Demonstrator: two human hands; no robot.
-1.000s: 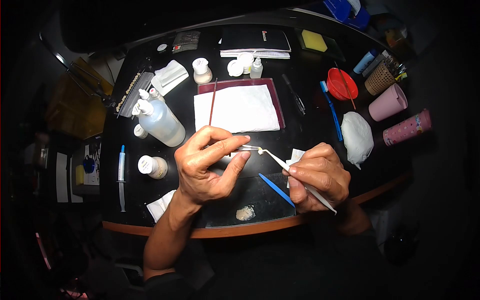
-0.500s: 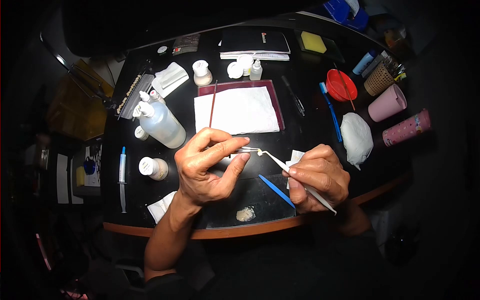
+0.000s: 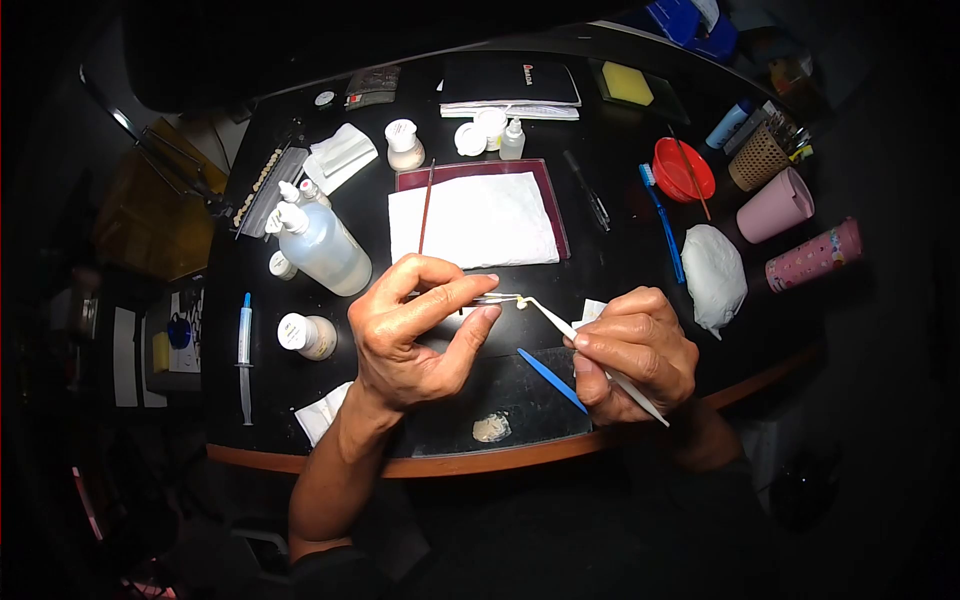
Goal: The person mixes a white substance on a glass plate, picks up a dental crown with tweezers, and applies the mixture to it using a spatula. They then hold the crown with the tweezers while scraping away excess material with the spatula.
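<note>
My left hand [image 3: 425, 325] pinches metal tweezers [image 3: 490, 299] between thumb and fingers. At the tweezers' tip sits a tiny whitish-yellow piece [image 3: 521, 302]. My right hand [image 3: 640, 355] is closed on a white slender instrument [image 3: 553, 321], whose bent tip meets or nearly meets the small piece; actual contact is too small to tell. Below the hands, a blue stick [image 3: 552, 380] lies on a dark glass slab [image 3: 450, 428], with a smear of beige paste [image 3: 491, 428] near the desk's front edge. Behind my left hand is a folded white towel [image 3: 485, 215] with a thin brush [image 3: 428, 210] on it.
Left of my hands stand a large bottle [image 3: 330, 250] and a powder jar [image 3: 308, 337], with a syringe [image 3: 245, 350] farther left. On the right are a red bowl [image 3: 684, 170], a blue toothbrush [image 3: 663, 225], a white bag [image 3: 713, 275] and a pink cup [image 3: 775, 207].
My right hand and the white instrument have shifted very slightly left and up. My left hand with the tweezers looks unmoved.
</note>
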